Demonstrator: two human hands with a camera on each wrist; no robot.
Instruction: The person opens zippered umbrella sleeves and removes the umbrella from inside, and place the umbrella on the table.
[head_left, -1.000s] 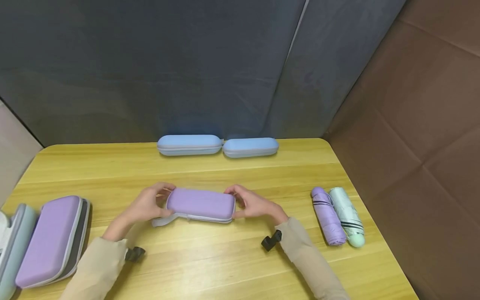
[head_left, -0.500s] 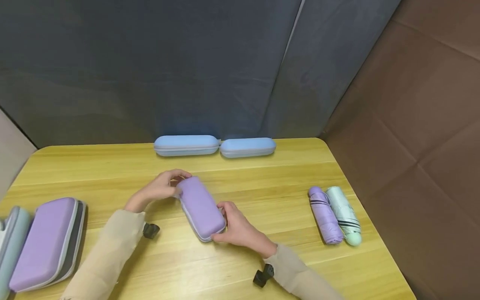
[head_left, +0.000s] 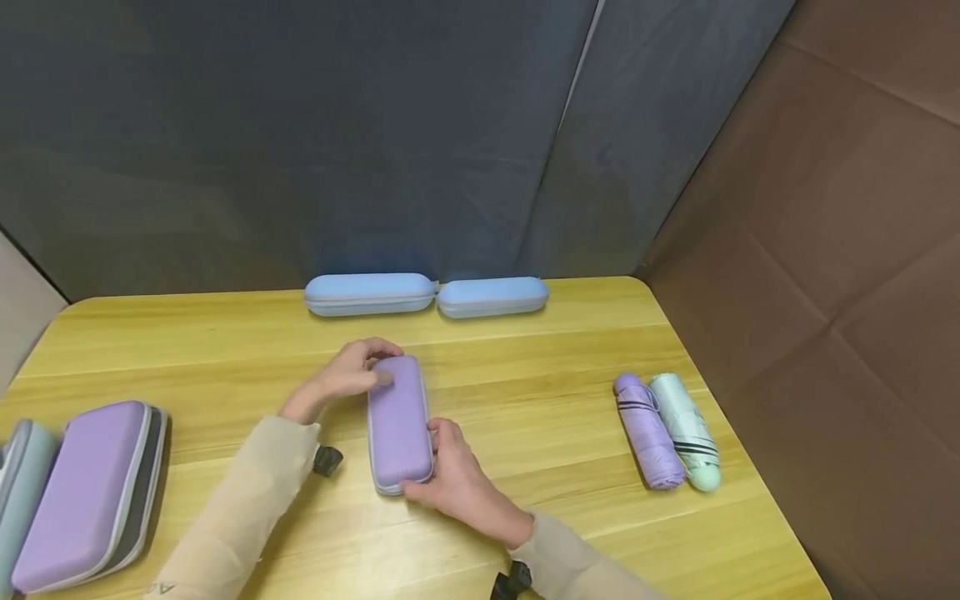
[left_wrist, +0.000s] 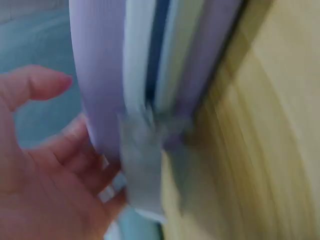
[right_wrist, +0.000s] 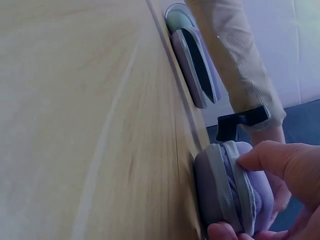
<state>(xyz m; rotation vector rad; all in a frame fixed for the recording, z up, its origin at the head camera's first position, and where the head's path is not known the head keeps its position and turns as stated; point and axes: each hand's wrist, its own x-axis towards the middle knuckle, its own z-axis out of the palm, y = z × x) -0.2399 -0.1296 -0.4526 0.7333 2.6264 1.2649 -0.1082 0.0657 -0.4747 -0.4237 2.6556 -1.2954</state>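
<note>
A small purple zip case (head_left: 400,421) lies lengthwise on the table between the two hands, with pale edging round its seam. At its far end is my left hand (head_left: 348,372); in the left wrist view those fingers touch the case's end while the thumb stands apart from it. My right hand (head_left: 457,479) grips the near right corner, thumb on the near end and fingers along the right side. A grey fabric tab (left_wrist: 142,165) hangs at the far end in the left wrist view. Seen from the right wrist, the near end shows two pale zip bands (right_wrist: 232,185).
Two blue zip cases (head_left: 369,294) lie end to end along the table's back edge. On the right are a folded purple umbrella (head_left: 649,433) and a mint umbrella (head_left: 686,433). A larger purple case (head_left: 82,496) and a pale green-blue case (head_left: 28,492) stand at the left.
The purple zip case has turned from lying crosswise to lying lengthwise. My left hand has moved to the far end, and my right hand has come nearer and to the left.
</note>
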